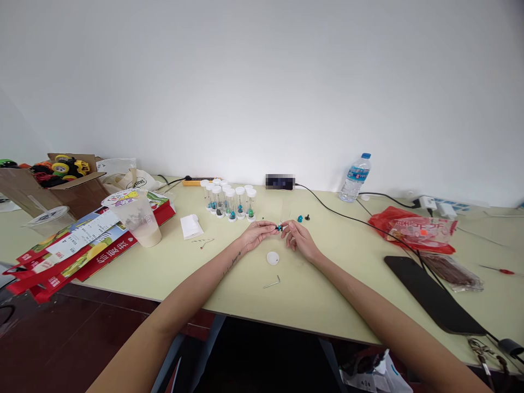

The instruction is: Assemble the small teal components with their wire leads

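A small blue and black part (279, 228) is pinched in the fingertips of my left hand (258, 234). My right hand (298, 237) meets it from the other side, thumb and index finger at the part and the other fingers curled. Just beyond my right hand lie a small blue piece (300, 219) and a small black piece (307, 217). On the table nearer to me are a round white disc (272, 258) and an L-shaped hex key (273, 282). The exact shape of the held part is too small to make out.
Several clear tubes with white caps (230, 203) stand at the back left, small coloured parts inside. A folded white paper (191, 226) and a plastic cup (141, 221) are further left. A phone (280, 182), water bottle (355, 177), cable and black pad (429, 295) lie behind and right.
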Available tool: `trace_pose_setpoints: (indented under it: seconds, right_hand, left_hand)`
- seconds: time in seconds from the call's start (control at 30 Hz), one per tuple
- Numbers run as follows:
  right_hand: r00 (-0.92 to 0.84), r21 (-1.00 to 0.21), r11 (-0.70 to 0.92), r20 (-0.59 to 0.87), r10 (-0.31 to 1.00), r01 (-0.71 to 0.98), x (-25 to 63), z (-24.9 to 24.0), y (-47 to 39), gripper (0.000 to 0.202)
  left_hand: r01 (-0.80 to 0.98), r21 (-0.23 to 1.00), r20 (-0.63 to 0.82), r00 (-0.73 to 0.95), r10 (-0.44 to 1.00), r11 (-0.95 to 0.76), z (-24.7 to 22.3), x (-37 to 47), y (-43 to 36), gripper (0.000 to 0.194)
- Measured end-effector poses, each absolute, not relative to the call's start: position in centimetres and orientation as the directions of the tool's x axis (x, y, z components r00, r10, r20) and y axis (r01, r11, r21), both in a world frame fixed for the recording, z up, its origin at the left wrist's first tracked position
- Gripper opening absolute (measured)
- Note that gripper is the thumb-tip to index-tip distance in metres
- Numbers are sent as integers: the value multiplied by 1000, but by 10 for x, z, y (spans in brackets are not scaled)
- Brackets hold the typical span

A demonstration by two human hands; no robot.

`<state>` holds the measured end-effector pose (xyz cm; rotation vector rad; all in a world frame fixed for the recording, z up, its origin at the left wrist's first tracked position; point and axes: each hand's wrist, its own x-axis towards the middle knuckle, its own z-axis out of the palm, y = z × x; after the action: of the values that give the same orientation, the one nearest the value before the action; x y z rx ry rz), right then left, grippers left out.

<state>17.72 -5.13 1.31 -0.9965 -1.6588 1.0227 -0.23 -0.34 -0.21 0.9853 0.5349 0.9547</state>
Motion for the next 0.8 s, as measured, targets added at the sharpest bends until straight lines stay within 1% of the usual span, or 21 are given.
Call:
trace_pose_setpoints:
  seconds: [0.2,0.8]
  right_hand:
    - [-247,-930,331,286,926,160,178,12,-51,41]
    - [-247,-929,325,277,928,178,178,11,-51,43]
  left_hand:
    - [-437,872,30,500,866,222,0,-2,-5,21]
    - [-437,872,25,491,871,220,-2,-2,-4,20]
